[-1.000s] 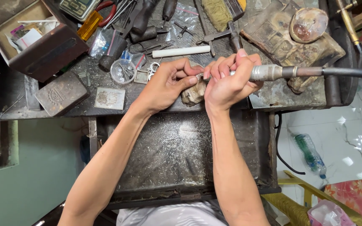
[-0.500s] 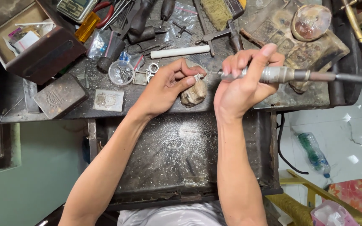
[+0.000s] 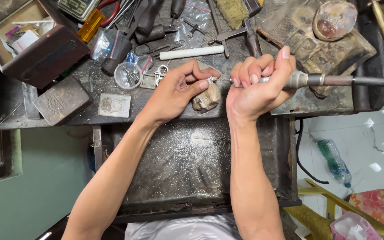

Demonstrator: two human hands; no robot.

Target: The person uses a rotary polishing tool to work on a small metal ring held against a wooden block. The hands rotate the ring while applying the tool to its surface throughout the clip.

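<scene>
My left hand point(image 3: 178, 91) pinches a small silvery metal piece point(image 3: 211, 80) between thumb and fingers, resting it on a worn wooden bench peg point(image 3: 206, 100). My right hand point(image 3: 256, 86) grips the metal handpiece of a flexible-shaft rotary tool point(image 3: 310, 80); its thin bit points left and meets the small piece. The tool's black hose runs off to the right edge. Below both hands lies a dark metal catch tray point(image 3: 192, 164) sprinkled with fine metal filings.
The cluttered bench holds an open wooden box point(image 3: 32, 40) at far left, a dark embossed tin point(image 3: 63, 100), a small round clear container point(image 3: 127, 74), a white rod point(image 3: 191, 52), pliers and hand tools. A plastic bottle point(image 3: 333, 161) lies on the tiled floor at right.
My right hand has turned and lifted its fingers, shifting the handpiece a little right. My left hand has kept the small piece on the peg.
</scene>
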